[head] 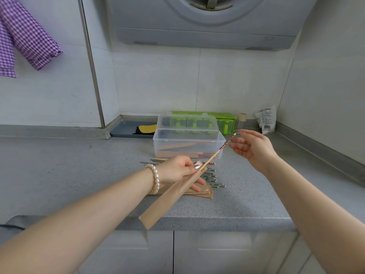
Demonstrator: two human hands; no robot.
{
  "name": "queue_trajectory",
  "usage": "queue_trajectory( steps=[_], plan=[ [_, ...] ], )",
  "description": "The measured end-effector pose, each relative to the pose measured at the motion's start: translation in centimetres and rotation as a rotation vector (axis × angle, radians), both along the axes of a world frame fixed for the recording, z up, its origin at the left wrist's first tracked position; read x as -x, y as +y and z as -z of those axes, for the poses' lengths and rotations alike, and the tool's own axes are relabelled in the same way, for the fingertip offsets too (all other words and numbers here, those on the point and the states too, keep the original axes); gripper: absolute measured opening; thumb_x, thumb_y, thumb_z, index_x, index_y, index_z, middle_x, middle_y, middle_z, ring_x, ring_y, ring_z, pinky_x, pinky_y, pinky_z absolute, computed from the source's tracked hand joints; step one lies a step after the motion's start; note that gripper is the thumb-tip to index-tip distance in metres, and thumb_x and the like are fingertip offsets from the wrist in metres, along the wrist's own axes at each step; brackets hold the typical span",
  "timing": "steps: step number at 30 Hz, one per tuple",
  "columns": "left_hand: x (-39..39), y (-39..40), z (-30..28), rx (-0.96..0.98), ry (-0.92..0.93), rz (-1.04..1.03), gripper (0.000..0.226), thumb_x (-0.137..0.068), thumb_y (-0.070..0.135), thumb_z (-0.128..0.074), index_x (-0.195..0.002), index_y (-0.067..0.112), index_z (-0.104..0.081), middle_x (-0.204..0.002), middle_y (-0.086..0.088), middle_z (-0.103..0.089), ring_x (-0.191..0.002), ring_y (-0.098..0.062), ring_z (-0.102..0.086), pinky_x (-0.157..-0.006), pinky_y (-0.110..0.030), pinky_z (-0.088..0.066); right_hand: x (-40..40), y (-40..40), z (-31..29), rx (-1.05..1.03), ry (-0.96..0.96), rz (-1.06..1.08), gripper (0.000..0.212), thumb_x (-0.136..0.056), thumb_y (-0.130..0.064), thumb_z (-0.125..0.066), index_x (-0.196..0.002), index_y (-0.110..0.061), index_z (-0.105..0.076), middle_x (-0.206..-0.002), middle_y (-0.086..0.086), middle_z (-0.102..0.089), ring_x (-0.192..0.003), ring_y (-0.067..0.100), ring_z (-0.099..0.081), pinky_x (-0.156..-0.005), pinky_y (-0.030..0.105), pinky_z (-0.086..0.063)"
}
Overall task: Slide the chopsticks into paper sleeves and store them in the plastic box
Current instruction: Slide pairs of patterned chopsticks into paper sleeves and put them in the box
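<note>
My left hand [180, 169] grips a brown paper sleeve [167, 202] near its mouth, above the counter's front edge. A wooden chopstick with a red patterned end [219, 151] sticks halfway out of the sleeve, pointing up to the right. My right hand [250, 147] hovers with its fingers apart just beyond the chopstick's top end, holding nothing. Behind stands the clear plastic box [188, 149] with its lid up and sleeved chopsticks inside. Loose chopsticks [211, 177] and spare sleeves [205, 192] lie on the counter under my left hand.
A green rack [225, 119], a small jar [242, 120] and a white packet [265, 119] stand along the back wall. A grey tray with a yellow sponge [147, 129] sits at the back left. A range hood [207, 22] hangs overhead. Purple checked cloth [23, 34] hangs at the left.
</note>
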State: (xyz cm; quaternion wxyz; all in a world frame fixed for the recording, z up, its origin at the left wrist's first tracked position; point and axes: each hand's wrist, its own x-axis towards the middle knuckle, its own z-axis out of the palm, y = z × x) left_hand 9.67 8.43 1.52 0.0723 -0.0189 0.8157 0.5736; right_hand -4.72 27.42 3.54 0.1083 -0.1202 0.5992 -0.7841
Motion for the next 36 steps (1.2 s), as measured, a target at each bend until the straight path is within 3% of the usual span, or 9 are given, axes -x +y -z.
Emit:
queue_trajectory(
  steps=[5,9,12,18,22,27,30,33,36],
  plan=[
    [-0.2,-0.1,0.1,-0.012,-0.007,-0.006,0.018,-0.099,0.014,-0.038,-0.082,0.009,-0.038,-0.110,-0.025,-0.065,-0.065,-0.018,-0.070,-0.063,-0.027,-0.055,0.3,-0.9,0.0,-0.110,0.039,0.049,0.027,-0.089,-0.018,-0.061,-0.112,-0.006,-0.057,-0.078,0.010,-0.063,-0.061,0.020,-0.066,-0.055,0.027,-0.054],
    [-0.3,0.0,0.1,-0.033,-0.007,-0.011,0.018,-0.099,0.014,-0.038,-0.082,0.009,-0.038,-0.104,-0.020,-0.068,-0.069,-0.021,-0.070,-0.061,-0.026,-0.056,0.6,-1.8,0.5,-0.286,0.072,0.138,0.030,-0.084,-0.015,-0.068,-0.111,-0.006,-0.060,-0.084,0.007,-0.065,-0.071,0.019,-0.063,-0.067,0.029,-0.055],
    [-0.3,-0.1,0.3,-0.080,-0.012,-0.025,0.018,-0.099,0.013,-0.039,-0.081,0.009,-0.039,-0.087,-0.009,-0.072,-0.070,-0.023,-0.071,-0.067,-0.031,-0.058,0.7,-2.3,0.7,-0.264,0.046,0.152,0.025,-0.080,-0.006,-0.070,-0.104,0.001,-0.065,-0.076,0.009,-0.065,-0.066,0.018,-0.062,-0.064,0.026,-0.053],
    [0.0,0.0,0.2,-0.114,-0.006,-0.088,0.017,-0.098,0.015,-0.041,-0.083,0.009,-0.041,-0.090,-0.010,-0.070,-0.066,-0.019,-0.071,-0.054,-0.021,-0.053,-1.8,-3.6,0.9,-0.302,0.037,0.026,0.014,-0.085,-0.016,-0.066,-0.091,-0.004,-0.067,-0.080,0.010,-0.072,-0.062,0.016,-0.066,-0.062,0.025,-0.052],
    [0.3,-0.2,0.3,-0.167,-0.006,-0.150,0.015,-0.098,0.015,-0.040,-0.085,0.008,-0.041,-0.088,-0.013,-0.070,-0.063,-0.019,-0.070,-0.049,-0.020,-0.051,-4.0,-5.0,1.8,-0.299,0.011,-0.106,0.026,-0.090,-0.031,-0.058,-0.090,-0.008,-0.068,-0.078,0.007,-0.073,-0.066,0.018,-0.067,-0.069,0.029,-0.050],
    [0.2,-0.7,0.9,-0.127,-0.040,-0.168,0.016,-0.098,0.019,-0.042,-0.086,0.009,-0.042,-0.092,-0.012,-0.072,-0.072,-0.025,-0.071,-0.051,-0.024,-0.051,-3.7,-4.5,2.1,-0.323,-0.012,-0.191,0.018,-0.088,-0.022,-0.062,-0.096,-0.007,-0.068,-0.082,0.008,-0.072,-0.068,0.019,-0.066,-0.066,0.028,-0.048],
    [0.1,-0.9,0.9,-0.099,-0.047,-0.164,0.015,-0.099,0.020,-0.041,-0.090,0.008,-0.042,-0.089,-0.013,-0.072,-0.065,-0.025,-0.070,-0.053,-0.029,-0.054,-2.2,-4.3,2.7,-0.363,0.043,-0.114,0.017,-0.089,-0.020,-0.061,-0.102,-0.011,-0.066,-0.083,0.007,-0.071,-0.067,0.019,-0.065,-0.065,0.027,-0.049],
    [0.0,-1.2,0.8,-0.035,-0.040,-0.191,0.014,-0.099,0.019,-0.040,-0.095,0.006,-0.044,-0.081,-0.013,-0.070,-0.050,-0.018,-0.064,-0.053,-0.030,-0.056,0.8,-3.9,4.1,-0.624,0.217,0.085,0.021,-0.088,-0.015,-0.062,-0.106,-0.005,-0.067,-0.079,0.004,-0.067,-0.064,0.015,-0.058,-0.057,0.024,-0.045],
    [0.2,-1.8,0.9,-0.002,-0.064,-0.240,0.016,-0.098,0.020,-0.041,-0.096,0.005,-0.048,-0.077,-0.011,-0.064,-0.047,-0.014,-0.060,-0.053,-0.029,-0.056,3.0,-4.4,6.0,-0.939,0.380,0.087,0.019,-0.086,-0.017,-0.066,-0.100,-0.006,-0.071,-0.094,0.007,-0.069,-0.080,0.019,-0.060,-0.070,0.027,-0.045]
  ],
)
